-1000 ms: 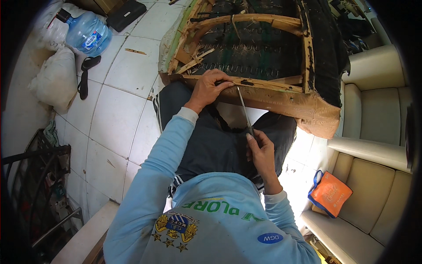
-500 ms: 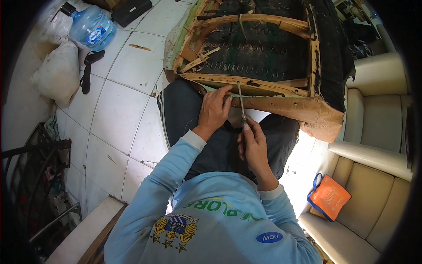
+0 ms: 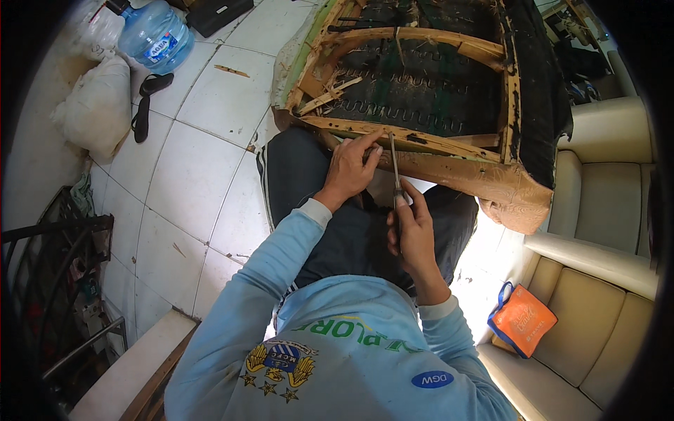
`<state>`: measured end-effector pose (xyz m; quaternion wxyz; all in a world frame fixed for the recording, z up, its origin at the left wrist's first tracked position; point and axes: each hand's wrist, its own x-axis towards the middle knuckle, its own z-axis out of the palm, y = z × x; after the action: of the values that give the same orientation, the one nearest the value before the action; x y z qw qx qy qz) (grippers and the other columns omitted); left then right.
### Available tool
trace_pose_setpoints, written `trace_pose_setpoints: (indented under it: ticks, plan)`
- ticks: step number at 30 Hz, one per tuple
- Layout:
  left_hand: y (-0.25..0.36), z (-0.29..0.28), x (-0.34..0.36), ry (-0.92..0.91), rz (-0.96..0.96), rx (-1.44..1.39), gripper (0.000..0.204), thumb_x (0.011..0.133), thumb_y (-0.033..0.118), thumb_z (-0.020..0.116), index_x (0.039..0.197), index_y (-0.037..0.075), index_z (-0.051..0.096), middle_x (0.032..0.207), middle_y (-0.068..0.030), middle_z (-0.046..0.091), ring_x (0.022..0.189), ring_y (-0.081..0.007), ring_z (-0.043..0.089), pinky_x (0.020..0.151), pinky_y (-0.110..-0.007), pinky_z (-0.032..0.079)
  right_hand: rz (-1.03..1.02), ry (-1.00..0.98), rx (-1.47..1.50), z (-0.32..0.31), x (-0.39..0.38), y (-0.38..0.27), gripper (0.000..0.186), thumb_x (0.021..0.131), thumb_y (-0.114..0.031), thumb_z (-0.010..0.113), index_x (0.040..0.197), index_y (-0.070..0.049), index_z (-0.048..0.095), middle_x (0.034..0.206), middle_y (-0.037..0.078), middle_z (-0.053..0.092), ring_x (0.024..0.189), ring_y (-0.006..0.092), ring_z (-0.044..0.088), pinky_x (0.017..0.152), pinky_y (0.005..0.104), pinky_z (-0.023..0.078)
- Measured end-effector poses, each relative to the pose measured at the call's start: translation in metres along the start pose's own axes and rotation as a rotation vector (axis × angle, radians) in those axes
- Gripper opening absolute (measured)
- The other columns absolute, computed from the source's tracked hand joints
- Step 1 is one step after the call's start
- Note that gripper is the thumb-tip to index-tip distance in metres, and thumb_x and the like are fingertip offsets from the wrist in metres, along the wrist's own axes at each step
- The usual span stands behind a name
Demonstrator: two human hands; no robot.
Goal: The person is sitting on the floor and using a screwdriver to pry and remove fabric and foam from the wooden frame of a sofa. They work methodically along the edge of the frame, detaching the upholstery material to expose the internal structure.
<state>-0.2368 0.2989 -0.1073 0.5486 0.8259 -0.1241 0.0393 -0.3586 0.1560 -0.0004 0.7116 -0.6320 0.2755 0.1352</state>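
A screwdriver with a thin metal shaft and a dark handle is gripped in my right hand. Its tip meets the front wooden rail of an upturned seat frame. My left hand rests at the same rail, index finger stretched toward the screwdriver's tip and thumb apart from it; nothing shows in its fingers. Brown covering hangs loose along the rail, on my side. Within the frame, zigzag springs run over dark cloth, with splintered wood strips at the left.
Cream sofas stand at the right, one bearing an orange bag. Left on the tiled floor are a blue water bottle, a white sack and black sandals. A dark metal railing is at the far left.
The whole view has shifted slightly, so the frame sits a little further right. My left index finger is now closer to the screwdriver's tip. The right hand keeps its grip.
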Motion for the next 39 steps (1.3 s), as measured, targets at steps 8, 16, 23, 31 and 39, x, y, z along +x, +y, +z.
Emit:
trace_pose_setpoints:
  ticks: [8, 16, 23, 31, 39]
  plan:
    - [-0.002, 0.001, 0.018, -0.004, -0.079, -0.107, 0.038, 0.108, 0.022, 0.067, 0.142, 0.005, 0.071, 0.123, -0.0128, 0.078, 0.114, -0.0259, 0.07, 0.102, -0.038, 0.052, -0.057, -0.016, -0.112, 0.0, 0.004, 0.002, 0.046, 0.115, -0.023, 0.056, 0.159, -0.012, 0.051, 0.08, 0.002, 0.059, 0.045, 0.0075, 0.046, 0.037, 0.0253, 0.035]
    - [0.033, -0.02, 0.032, -0.231, -0.683, -0.616, 0.048, 0.116, 0.034, 0.054, 0.145, -0.001, 0.067, 0.141, -0.0113, 0.071, 0.128, -0.0178, 0.062, 0.111, -0.032, 0.045, -0.049, -0.02, -0.093, -0.011, -0.006, 0.012, 0.047, 0.114, -0.023, 0.058, 0.16, -0.013, 0.051, 0.077, 0.001, 0.059, 0.044, 0.0071, 0.046, 0.038, 0.025, 0.034]
    - [0.05, -0.017, 0.026, -0.174, -0.678, -0.748, 0.05, 0.115, 0.036, 0.054, 0.144, -0.002, 0.067, 0.143, -0.0119, 0.069, 0.13, -0.0187, 0.058, 0.113, -0.034, 0.042, -0.095, -0.021, -0.08, -0.014, -0.004, 0.012, 0.048, 0.114, -0.023, 0.058, 0.16, -0.013, 0.051, 0.078, 0.001, 0.06, 0.045, 0.0071, 0.047, 0.038, 0.0251, 0.035]
    - [0.032, -0.023, 0.048, -0.089, -0.854, -0.991, 0.044, 0.111, 0.041, 0.059, 0.138, 0.007, 0.069, 0.141, -0.0081, 0.07, 0.121, -0.0149, 0.047, 0.113, -0.036, 0.03, -0.046, -0.078, -0.008, -0.016, -0.002, 0.009, 0.048, 0.114, -0.026, 0.058, 0.16, -0.013, 0.051, 0.078, 0.001, 0.059, 0.046, 0.008, 0.048, 0.037, 0.0259, 0.036]
    - [0.024, -0.013, 0.044, -0.12, -0.87, -0.885, 0.039, 0.109, 0.041, 0.063, 0.134, 0.011, 0.073, 0.131, 0.0021, 0.071, 0.103, -0.0133, 0.043, 0.106, -0.031, 0.032, -0.012, -0.049, 0.093, -0.005, 0.008, 0.018, 0.051, 0.114, -0.026, 0.057, 0.163, -0.015, 0.047, 0.081, 0.002, 0.058, 0.05, 0.0083, 0.049, 0.039, 0.0257, 0.038]
